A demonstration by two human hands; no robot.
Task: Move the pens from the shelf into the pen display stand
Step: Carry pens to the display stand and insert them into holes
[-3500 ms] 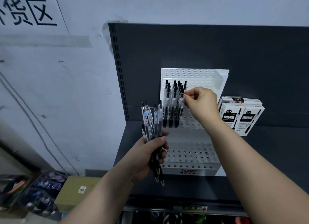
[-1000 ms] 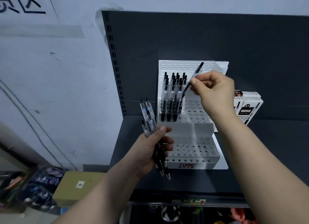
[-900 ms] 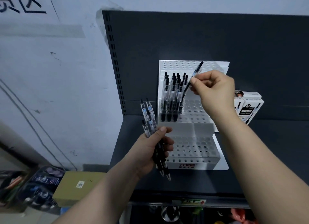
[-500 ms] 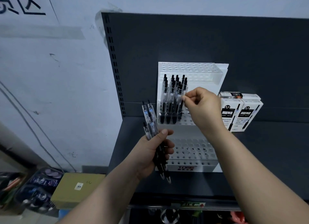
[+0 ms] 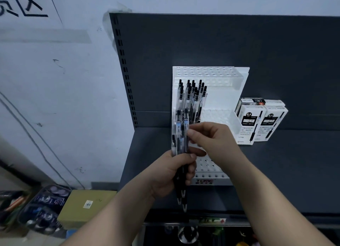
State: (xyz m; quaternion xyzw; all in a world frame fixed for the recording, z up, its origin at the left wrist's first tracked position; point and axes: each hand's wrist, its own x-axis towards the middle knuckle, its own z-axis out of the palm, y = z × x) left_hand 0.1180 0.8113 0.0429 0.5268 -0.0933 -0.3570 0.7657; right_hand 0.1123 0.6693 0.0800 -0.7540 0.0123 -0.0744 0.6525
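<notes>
Clear-barrelled with black grips: the pen bundle (image 5: 181, 135) is upright in your left hand (image 5: 171, 174), clicker ends up, tips hanging below the fist. Your left fingers and thumb are wrapped round the lower half of the bundle. It sits directly in front of the left side of the pen display stand (image 5: 220, 74), covering part of it.

Your right hand (image 5: 213, 139) comes in from the right. Its fingers are curled, and the thumb and fingertips pinch at the right edge of the bundle's upper half. Which single pen they have hold of cannot be told.

Standing pens (image 5: 191, 97) fill the left part of the stand's middle tier, packed close and upright. The stand is white, stepped and perforated with holes, and the word TOME is on its front lip.

The stand rests on a dark grey shelf (image 5: 276, 163) against a matching back panel (image 5: 202, 40). Just right of the stand are white pen boxes (image 5: 257, 122) marked 0.5, leaning back. Lower left, on the floor by the pale wall (image 5: 64, 98), is a cardboard box (image 5: 86, 203).
</notes>
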